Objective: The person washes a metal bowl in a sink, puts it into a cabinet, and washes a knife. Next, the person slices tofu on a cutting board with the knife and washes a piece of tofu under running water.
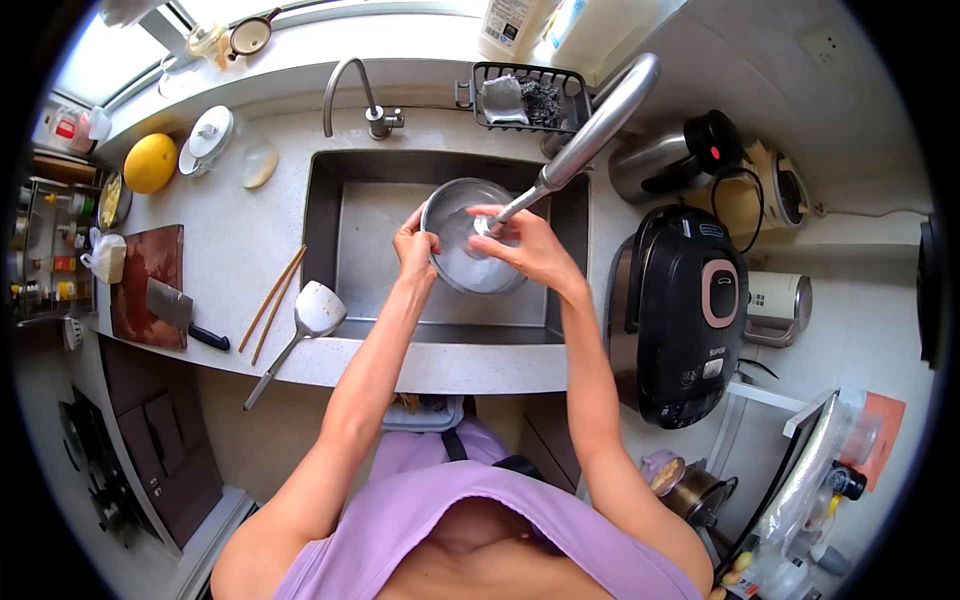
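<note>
The bowl [480, 282] is over the sink [378, 230], below the mouth of the tap [575, 155]. The left hand [416, 247] has its fingers closed on the bowl's rim; the right hand's [537, 250] fingers are partly curled at the tap's mouth, and blur there hides whether they grip anything. If wet, the rim could slip from that one-sided hold, tipping the bowl. Splashes might reach the bench [480, 370], where the spatula [319, 309] lies near the sink.

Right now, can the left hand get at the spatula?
Probably, but only by releasing the bowl: the left hand grips its rim. The spatula lies nearby, nothing on top.
</note>
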Demonstrator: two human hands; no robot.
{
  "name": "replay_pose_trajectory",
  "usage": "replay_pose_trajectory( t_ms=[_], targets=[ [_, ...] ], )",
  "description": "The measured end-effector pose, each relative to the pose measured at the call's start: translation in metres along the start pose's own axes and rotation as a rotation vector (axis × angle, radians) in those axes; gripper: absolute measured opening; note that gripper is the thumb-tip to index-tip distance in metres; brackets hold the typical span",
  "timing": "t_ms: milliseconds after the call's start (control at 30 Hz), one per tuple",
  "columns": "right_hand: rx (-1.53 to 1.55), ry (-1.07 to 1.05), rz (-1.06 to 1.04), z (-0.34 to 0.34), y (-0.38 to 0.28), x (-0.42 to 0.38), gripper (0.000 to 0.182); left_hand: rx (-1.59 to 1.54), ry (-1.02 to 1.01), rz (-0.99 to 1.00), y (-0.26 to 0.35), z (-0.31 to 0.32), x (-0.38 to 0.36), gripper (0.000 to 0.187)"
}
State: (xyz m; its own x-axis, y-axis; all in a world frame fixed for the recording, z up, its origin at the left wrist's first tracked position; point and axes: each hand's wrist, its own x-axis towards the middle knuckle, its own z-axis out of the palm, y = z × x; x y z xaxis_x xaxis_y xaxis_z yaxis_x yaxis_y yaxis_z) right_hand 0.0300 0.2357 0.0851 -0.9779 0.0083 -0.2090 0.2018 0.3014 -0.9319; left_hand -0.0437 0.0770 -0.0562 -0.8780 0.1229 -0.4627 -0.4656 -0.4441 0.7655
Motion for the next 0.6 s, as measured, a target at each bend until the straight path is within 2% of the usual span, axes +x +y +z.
replay_pose_trajectory(
  t_ms=[67, 133, 200, 300, 367, 400, 467, 533, 600],
  targets=[
    [-0.1, 0.179, -0.254, 0.006, 0.003, 0.016, 0.046, 0.034, 0.014, -0.019, 0.006, 0.011, -0.008, 0.074],
    [-0.352, 0.424, -0.337, 0.002, 0.005, 0.023, 0.047, 0.072, 0.037, -0.043, 0.005, 0.007, -0.008, 0.073],
    [-0.726, 0.495, -0.202, -0.014, -0.001, 0.004, 0.05, 0.042, 0.022, -0.016, 0.001, 0.0, -0.001, 0.074],
    [-0.733, 0.408, -0.151, -0.021, 0.006, -0.012, 0.053, 0.049, 0.048, -0.009, 0.009, 0.002, 0.001, 0.074],
    [-0.338, 0.153, -0.07, -0.012, -0.001, -0.013, 0.063, 0.048, 0.039, -0.009, 0.01, 0.006, 0.0, 0.074],
    [-0.306, 0.157, -0.187, -0.007, 0.008, -0.012, 0.081, 0.051, 0.029, -0.009, 0.009, 0.008, -0.001, 0.074],
    [-0.541, 0.339, -0.058, 0.002, 0.066, -0.014, 0.094, 0.103, 0.017, 0.002, 0.012, 0.009, -0.003, 0.072],
    [-0.469, 0.527, 0.299, 0.023, 0.166, -0.02, 0.097, 0.154, -0.01, 0.019, 0.02, 0.009, -0.006, 0.071],
    [0.224, 0.316, 0.599, 0.031, 0.166, -0.026, 0.086, 0.211, -0.042, 0.028, 0.03, 0.013, -0.008, 0.069]
  ],
)
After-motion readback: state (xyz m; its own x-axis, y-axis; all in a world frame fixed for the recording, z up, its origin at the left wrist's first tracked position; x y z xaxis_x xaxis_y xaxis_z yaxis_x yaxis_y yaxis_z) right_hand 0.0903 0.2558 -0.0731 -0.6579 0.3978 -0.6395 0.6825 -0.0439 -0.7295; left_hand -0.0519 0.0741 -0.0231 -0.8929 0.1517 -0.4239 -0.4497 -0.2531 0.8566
